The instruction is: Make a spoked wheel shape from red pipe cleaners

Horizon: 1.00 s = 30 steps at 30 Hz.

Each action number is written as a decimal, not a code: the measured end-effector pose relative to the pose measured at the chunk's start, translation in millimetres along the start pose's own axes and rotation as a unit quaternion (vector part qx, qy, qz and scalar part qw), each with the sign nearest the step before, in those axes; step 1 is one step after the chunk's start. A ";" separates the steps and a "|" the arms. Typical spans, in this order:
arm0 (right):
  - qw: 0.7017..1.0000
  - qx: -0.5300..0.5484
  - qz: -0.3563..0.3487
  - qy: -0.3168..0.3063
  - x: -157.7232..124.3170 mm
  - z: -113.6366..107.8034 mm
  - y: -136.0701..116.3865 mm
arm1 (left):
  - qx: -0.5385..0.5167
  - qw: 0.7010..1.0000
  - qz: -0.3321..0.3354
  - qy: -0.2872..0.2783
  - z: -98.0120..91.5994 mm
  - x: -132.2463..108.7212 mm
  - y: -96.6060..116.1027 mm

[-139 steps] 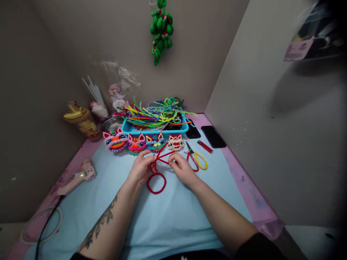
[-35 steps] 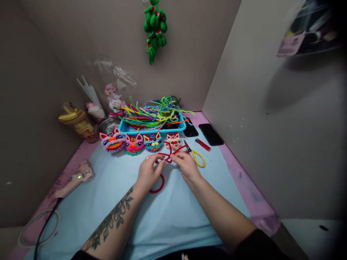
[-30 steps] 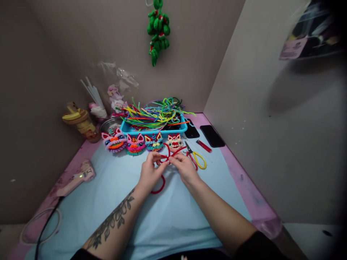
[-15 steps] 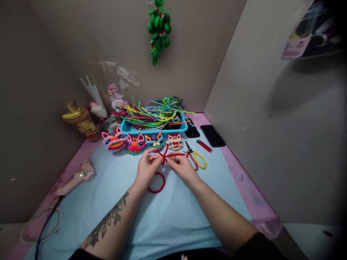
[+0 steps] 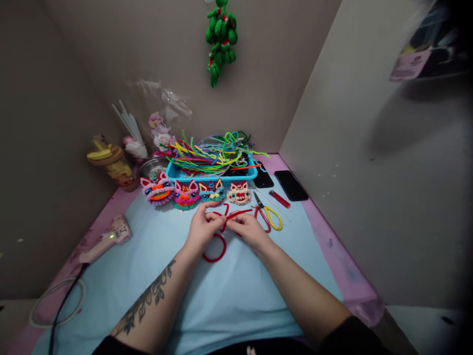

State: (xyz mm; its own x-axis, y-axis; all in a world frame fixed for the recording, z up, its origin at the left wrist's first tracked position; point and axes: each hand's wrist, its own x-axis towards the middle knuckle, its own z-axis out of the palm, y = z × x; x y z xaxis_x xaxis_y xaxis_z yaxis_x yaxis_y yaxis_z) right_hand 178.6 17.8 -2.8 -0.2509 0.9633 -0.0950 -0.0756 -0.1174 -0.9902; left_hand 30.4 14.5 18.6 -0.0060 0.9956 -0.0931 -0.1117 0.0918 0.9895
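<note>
Both hands meet over the light blue mat and pinch a red pipe cleaner. My left hand grips it where it crosses itself; its lower part hangs as a red loop on the mat. My right hand pinches the strand from the right, and two loose red ends stick out beyond the fingers toward the scissors.
Several pipe-cleaner animal faces stand in a row behind the hands. A blue tray holds many coloured pipe cleaners. Two phones, a red lighter, a pink glue gun and a yellow cup lie around. Walls enclose the back and right.
The hands have kept twisting the red pipe cleaner together at its crossing. The free ends have swung from pointing up toward the faces to lying lower and to the right.
</note>
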 end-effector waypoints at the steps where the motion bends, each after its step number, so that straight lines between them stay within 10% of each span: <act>1: 1.000 0.016 0.000 -0.008 0.0 0.5 -0.5 | -0.008 1.000 -0.006 -0.002 -0.3 -0.1 0.3; 30: 0.998 0.037 -0.005 -0.043 1.0 -3.4 3.7 | -0.115 0.984 -0.127 0.045 -5.0 1.4 12.6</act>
State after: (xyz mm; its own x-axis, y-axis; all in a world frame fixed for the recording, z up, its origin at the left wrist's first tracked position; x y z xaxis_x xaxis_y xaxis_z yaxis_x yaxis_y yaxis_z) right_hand 181.3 19.1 -6.9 -0.3306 0.9409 -0.0739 -0.1487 -0.1292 -0.9804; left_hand 24.0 17.0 30.4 -0.0356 0.9347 -0.3535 -0.3428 0.3209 0.8829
